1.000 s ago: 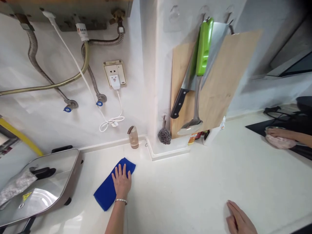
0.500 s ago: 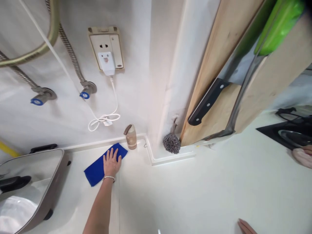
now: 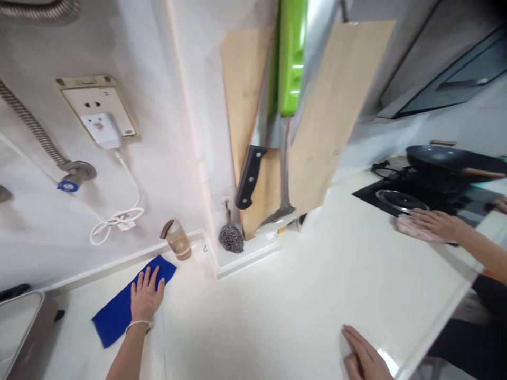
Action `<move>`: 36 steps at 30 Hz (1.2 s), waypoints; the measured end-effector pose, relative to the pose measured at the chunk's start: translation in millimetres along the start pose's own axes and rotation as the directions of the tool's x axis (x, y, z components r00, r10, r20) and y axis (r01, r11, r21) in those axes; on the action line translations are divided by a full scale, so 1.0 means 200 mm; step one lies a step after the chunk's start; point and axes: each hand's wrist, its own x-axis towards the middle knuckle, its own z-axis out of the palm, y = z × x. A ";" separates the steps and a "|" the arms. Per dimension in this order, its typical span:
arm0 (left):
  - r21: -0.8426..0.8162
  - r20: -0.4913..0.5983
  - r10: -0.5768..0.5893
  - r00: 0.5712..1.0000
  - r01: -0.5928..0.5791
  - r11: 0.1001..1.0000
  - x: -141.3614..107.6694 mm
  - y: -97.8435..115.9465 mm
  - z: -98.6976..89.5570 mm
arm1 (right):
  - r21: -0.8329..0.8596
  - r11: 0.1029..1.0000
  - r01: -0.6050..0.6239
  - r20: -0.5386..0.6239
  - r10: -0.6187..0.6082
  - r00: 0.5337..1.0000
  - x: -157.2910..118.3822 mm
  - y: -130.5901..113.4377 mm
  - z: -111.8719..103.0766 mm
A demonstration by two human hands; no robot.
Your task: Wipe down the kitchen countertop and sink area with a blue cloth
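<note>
My left hand (image 3: 146,296) lies flat with fingers spread on a folded blue cloth (image 3: 114,315), which rests on the white counter (image 3: 245,316) close to the wall. A bracelet circles that wrist. Just beyond the cloth's far end stands a small brownish translucent container (image 3: 179,243). At the lower right, my right hand (image 3: 366,356) rests by the counter surface, fingers stretched out, holding nothing that I can see; the frame's bottom edge cuts it off.
A steel-wool scrubber (image 3: 231,238), a black-handled knife (image 3: 250,178) and a green-handled utensil (image 3: 292,63) hang by a wooden board (image 3: 317,153). Rightward, another person's hand (image 3: 438,224) presses a pale cloth (image 3: 415,230) beside the cooktop with a wok (image 3: 447,161). A plugged-in charger (image 3: 102,131) is on the wall.
The view has swung right, showing more of the cooktop and the other person's arm. My left hand stays flat on the blue cloth. More of my right hand shows.
</note>
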 end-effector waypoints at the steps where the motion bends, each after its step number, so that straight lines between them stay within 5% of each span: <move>1: 0.006 -0.008 0.019 1.000 -0.019 1.000 -0.04 0.00 0.00 | -0.001 1.000 -0.013 -0.002 0.013 1.000 0.00 -0.02 0.00; 7: 0.018 -0.044 0.099 0.994 -0.099 0.995 -0.33 0.05 0.02 | 0.021 1.000 -0.014 -0.080 0.016 0.997 0.02 -0.10 -0.01; 13: 0.040 -0.051 0.194 0.980 -0.192 0.980 -0.59 0.21 0.00 | 0.053 0.999 -0.012 -0.153 0.020 0.988 0.04 -0.11 0.00; 25: 0.021 0.008 0.432 0.902 -0.432 0.902 -1.10 0.69 -0.02 | 0.128 0.992 -0.014 -0.216 0.042 0.976 0.06 -0.15 -0.03; 36: -0.090 0.044 0.652 0.757 -0.647 0.757 -1.43 1.16 0.10 | 0.185 0.983 -0.012 -0.277 0.063 0.959 0.05 -0.15 -0.01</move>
